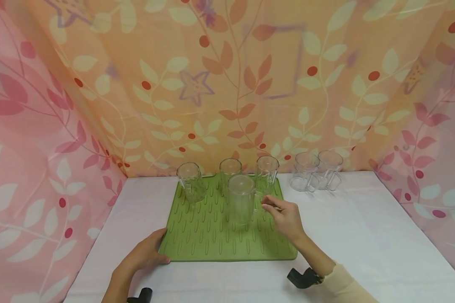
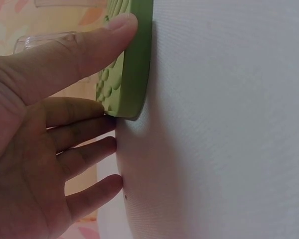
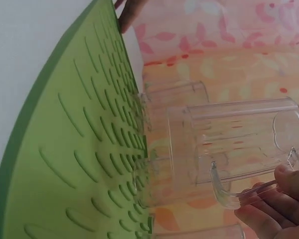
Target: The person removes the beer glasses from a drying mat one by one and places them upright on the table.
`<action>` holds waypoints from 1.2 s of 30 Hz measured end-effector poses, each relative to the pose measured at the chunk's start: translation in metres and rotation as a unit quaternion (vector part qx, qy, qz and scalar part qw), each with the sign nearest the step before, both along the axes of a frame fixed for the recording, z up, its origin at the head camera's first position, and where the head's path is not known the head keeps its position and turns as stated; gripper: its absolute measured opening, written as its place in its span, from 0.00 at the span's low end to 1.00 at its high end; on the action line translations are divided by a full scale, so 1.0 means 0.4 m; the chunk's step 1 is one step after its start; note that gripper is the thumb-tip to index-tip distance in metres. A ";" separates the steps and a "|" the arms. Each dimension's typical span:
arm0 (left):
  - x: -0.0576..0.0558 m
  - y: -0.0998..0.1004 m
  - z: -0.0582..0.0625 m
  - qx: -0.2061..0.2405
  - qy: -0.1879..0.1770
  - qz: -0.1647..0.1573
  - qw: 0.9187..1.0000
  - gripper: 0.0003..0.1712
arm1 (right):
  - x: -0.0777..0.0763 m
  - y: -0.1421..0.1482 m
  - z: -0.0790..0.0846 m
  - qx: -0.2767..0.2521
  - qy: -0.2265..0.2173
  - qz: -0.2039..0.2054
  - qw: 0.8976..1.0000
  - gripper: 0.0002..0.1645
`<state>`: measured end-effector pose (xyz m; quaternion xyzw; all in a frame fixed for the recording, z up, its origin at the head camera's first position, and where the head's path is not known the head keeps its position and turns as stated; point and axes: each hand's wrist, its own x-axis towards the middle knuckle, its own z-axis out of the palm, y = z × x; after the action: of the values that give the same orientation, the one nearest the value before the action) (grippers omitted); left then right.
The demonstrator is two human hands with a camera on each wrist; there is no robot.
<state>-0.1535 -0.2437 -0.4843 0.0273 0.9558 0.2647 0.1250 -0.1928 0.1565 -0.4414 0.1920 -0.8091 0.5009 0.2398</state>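
My right hand (image 1: 286, 219) pinches the handle of a clear glass mug (image 1: 241, 200) between thumb and fingers. In the right wrist view, that mug (image 3: 239, 139) hangs bottom-up, its rim facing the green ridged mat (image 3: 84, 129) with a gap between them. The mat (image 1: 208, 244) lies on the white table. At its front left corner is my left hand (image 1: 145, 252); in the left wrist view the thumb (image 2: 84, 57) rests along the mat's edge and the other fingers extend loosely by the corner.
Toward the mat's back stand three more glass mugs: one at the left (image 1: 191, 183), one in the middle (image 1: 230, 170), one at the right (image 1: 267, 172). Beyond the mat, two mugs (image 1: 305, 172) (image 1: 330, 168) stand close together on the table (image 1: 364, 235). Patterned cloth walls (image 1: 231, 84) enclose the table.
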 end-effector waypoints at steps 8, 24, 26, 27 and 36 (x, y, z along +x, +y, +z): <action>0.000 -0.001 -0.001 0.000 -0.006 0.003 1.000 0.59 | 0.012 0.031 0.034 -0.001 -0.027 -0.002 1.000 0.12; 0.001 -0.001 0.002 -0.001 -0.002 0.001 1.000 0.59 | 0.047 0.076 0.101 -0.006 -0.040 -0.024 0.999 0.15; 0.001 -0.001 0.002 0.000 -0.002 0.002 1.000 0.59 | 0.049 0.079 0.102 -0.007 -0.042 -0.025 0.999 0.16; 0.001 -0.001 0.002 0.001 -0.003 0.002 1.000 0.59 | 0.050 0.081 0.102 -0.007 -0.043 -0.025 0.999 0.16; 0.001 -0.001 0.000 0.002 -0.005 0.005 1.000 0.59 | 0.053 0.086 0.098 -0.003 -0.042 -0.026 0.999 0.16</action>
<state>-0.1531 -0.2440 -0.4842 0.0216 0.9546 0.2677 0.1286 -0.1718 0.1908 -0.4022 0.1486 -0.8217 0.5045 0.2194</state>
